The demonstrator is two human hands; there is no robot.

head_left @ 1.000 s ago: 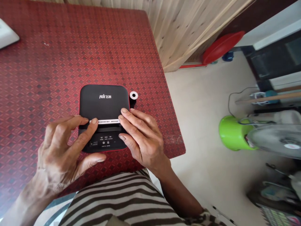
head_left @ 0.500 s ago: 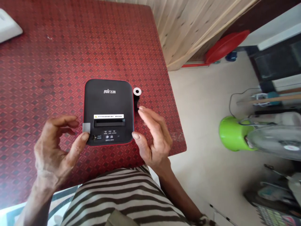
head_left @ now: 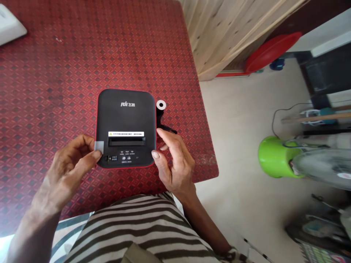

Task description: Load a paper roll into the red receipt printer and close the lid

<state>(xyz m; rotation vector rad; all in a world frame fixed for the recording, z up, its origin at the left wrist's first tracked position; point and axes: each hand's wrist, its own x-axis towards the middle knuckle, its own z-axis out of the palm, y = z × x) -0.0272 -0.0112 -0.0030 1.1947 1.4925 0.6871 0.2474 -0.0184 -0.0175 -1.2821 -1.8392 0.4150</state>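
A black receipt printer (head_left: 126,118) with a red rim lies on the patterned table in front of me, its paper slot and buttons towards me. A small silvery piece of tape (head_left: 99,147) sits over its left edge. My left hand (head_left: 72,162) is closed on that edge, thumb on top by the tape, fingers curled at the side. My right hand (head_left: 175,160) takes the right edge near the front corner, thumb on the rim and index fingertip against the side. Beside the printer's right side stands a paper roll (head_left: 161,105) with a dark cable (head_left: 168,128) near it.
The red table (head_left: 137,47) ends on the right, above a pale floor. A white object (head_left: 11,25) lies at the far left. On the floor are a green bucket (head_left: 270,157), a fan (head_left: 323,164) and a red basin (head_left: 274,51). A beige curtain (head_left: 214,33) hangs behind.
My left fingers have closed in against the printer's left edge. My right index finger has come in to its right side. The printer appears slightly shifted in view.
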